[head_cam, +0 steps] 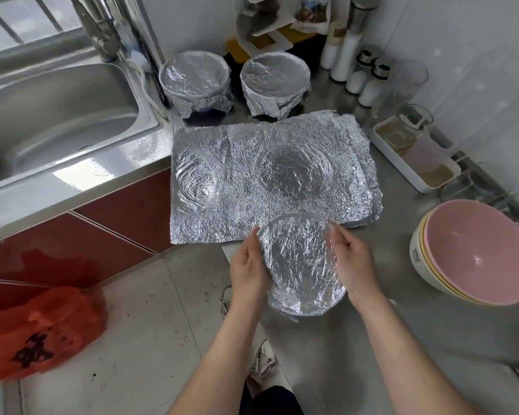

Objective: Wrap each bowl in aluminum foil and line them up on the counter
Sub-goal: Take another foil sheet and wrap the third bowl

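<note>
One sink, upper left; red bag on floor, lower left. Top centre, two wrapped bowls side by side, apart: left bowl, right bowl. Below them, foil sheets flat on worktop, left edge overhanging. Lower centre: left hand and right hand cup third bowl, foil-covered, at worktop's near edge; each grip curled on its foil rim, holding it. Cannot tell if it rests or is lifted. Far right: stacked bare bowls, pink inside topmost.
</note>
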